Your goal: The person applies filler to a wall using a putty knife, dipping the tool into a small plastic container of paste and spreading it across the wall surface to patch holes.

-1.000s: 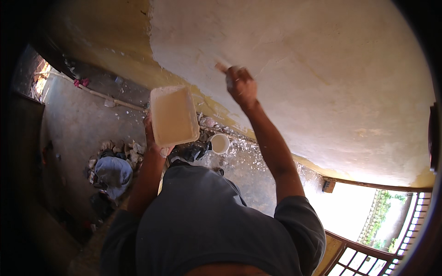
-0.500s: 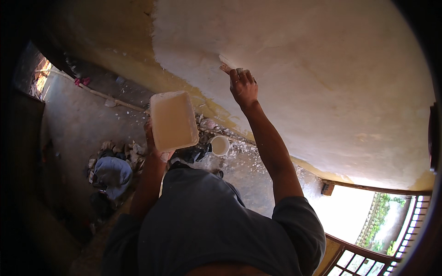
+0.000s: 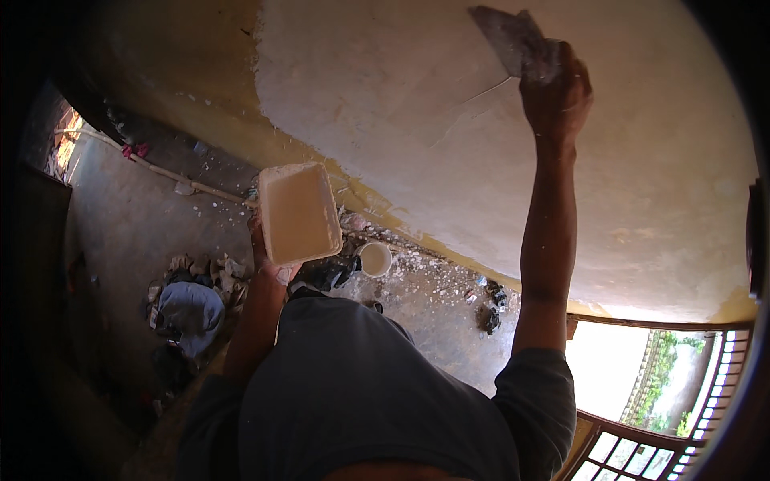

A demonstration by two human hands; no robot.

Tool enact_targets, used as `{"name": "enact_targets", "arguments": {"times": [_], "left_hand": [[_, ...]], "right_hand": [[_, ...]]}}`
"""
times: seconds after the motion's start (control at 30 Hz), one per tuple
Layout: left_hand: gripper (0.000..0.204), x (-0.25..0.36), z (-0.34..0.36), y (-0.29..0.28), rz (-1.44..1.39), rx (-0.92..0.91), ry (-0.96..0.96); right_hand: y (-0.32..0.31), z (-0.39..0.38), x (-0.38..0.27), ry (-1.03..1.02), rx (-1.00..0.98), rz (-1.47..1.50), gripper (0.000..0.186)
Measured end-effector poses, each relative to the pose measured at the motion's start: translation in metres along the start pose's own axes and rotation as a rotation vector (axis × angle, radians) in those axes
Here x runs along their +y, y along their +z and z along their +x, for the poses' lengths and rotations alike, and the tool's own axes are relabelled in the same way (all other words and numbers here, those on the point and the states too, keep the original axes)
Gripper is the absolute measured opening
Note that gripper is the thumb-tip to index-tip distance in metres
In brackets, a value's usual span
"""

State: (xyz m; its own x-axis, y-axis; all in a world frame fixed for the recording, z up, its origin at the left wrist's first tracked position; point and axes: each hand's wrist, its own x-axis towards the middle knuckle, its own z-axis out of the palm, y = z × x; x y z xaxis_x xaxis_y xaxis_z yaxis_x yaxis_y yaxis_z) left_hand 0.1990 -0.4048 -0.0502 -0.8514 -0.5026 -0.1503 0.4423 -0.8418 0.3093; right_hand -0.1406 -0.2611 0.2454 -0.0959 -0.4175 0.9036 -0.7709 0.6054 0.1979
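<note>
My left hand is wrapped round the edge and underside of a rectangular plastic tub. Smooth cream-coloured filler or paint covers the inside of the tub, which tilts a little. High against the wall, my right hand grips a filling knife with a wide, pale-smeared blade. The blade is on or just off the wall; which, I cannot tell. A thin ridge line runs across the wet-looking pale coat below the hand. Bare yellowish wall borders this coat on the left and along the bottom.
A white bucket stands on the floor by the wall's foot, beside black plastic. White crumbs litter the floor there. A long pole lies to the left, and a bluish-grey cloth bundle nearer me. Barred windows are at lower right.
My right hand has moved up and to the right across the wall with the filling knife, its blade now turned broadside. The tub in my left hand has barely shifted.
</note>
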Motion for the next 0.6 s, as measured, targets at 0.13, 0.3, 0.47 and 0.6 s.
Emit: {"name": "enact_targets", "arguments": {"times": [0.13,0.3,0.47,0.6], "left_hand": [[0.057,-0.002,0.0,0.002,0.0,0.042,-0.002],[0.053,-0.003,0.003,0.003,0.037,0.091,-0.016],[0.05,-0.002,0.002,0.019,0.048,0.136,-0.034],[0.048,-0.004,0.001,0.019,0.115,0.199,0.007]], "right_hand": [[-0.029,0.001,-0.009,0.242,-0.067,0.337,0.01],[0.006,-0.123,-0.053,0.207,-0.277,0.421,0.013],[0.059,-0.263,-0.074,-0.051,-0.52,0.265,0.012],[0.069,-0.269,-0.057,-0.061,-0.521,0.166,0.01]]}}
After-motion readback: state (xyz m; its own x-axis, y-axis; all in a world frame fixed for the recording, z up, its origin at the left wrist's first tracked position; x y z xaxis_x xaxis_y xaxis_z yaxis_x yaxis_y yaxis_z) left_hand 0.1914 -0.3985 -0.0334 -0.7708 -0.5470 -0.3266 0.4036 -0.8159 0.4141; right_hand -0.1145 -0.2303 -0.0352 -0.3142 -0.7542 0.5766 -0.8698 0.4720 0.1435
